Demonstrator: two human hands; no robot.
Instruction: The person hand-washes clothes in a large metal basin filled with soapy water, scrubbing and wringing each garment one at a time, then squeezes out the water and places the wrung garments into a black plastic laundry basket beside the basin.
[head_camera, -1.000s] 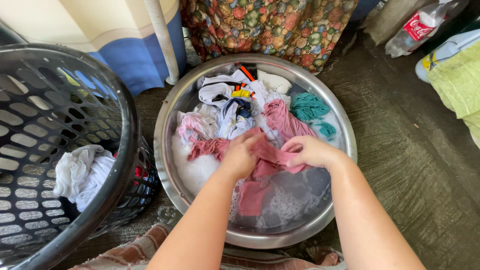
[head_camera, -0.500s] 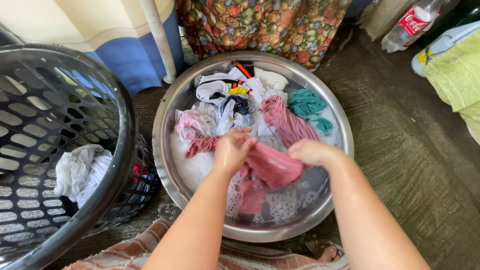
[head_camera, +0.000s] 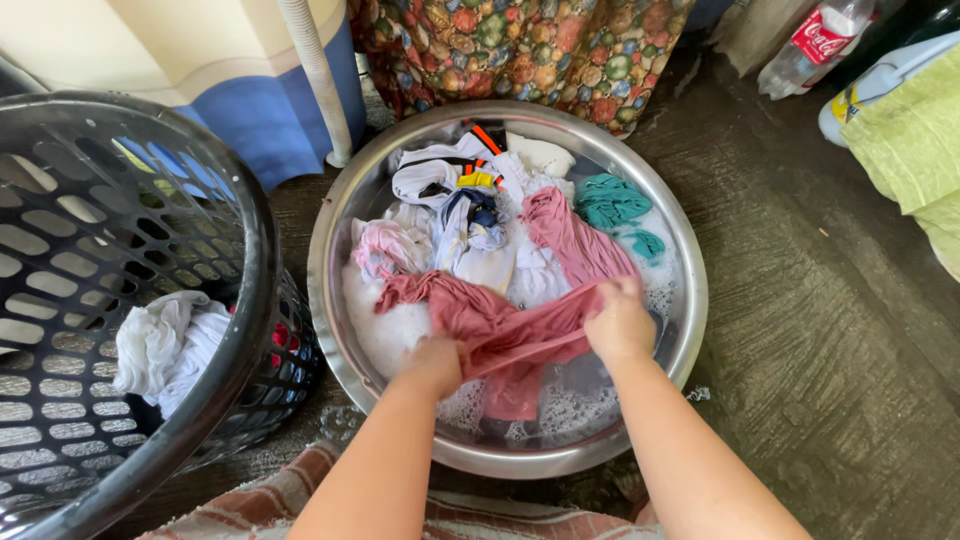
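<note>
We hold a wet dusty-pink garment (head_camera: 505, 335) stretched between both hands above the near part of a round steel basin (head_camera: 335, 215). The fingers of our left hand (head_camera: 432, 365) are closed tight on the garment's left end; the fingers of our right hand (head_camera: 620, 325) are closed tight on its right end, so the cloth runs taut between them. A fold of the garment hangs below the fingers into soapy water with foam (head_camera: 560, 415).

Beyond the fingers, the basin carries more soaked laundry: a second pink piece (head_camera: 570, 235), a teal piece (head_camera: 610, 200) farther right, a pale pink and white piece (head_camera: 385, 250) to the left, and white and dark items (head_camera: 450, 175) at the far rim.

Left of the left-hand fingers stands a black perforated laundry basket (head_camera: 250, 230), just beside the basin, with white cloth (head_camera: 160, 345) inside. Beyond the basin hangs a floral fabric (head_camera: 520, 50). Far right of the right-hand fingers lie a yellow-green cloth (head_camera: 910, 150) and a plastic bottle (head_camera: 810, 45) on the concrete floor (head_camera: 820, 330).
</note>
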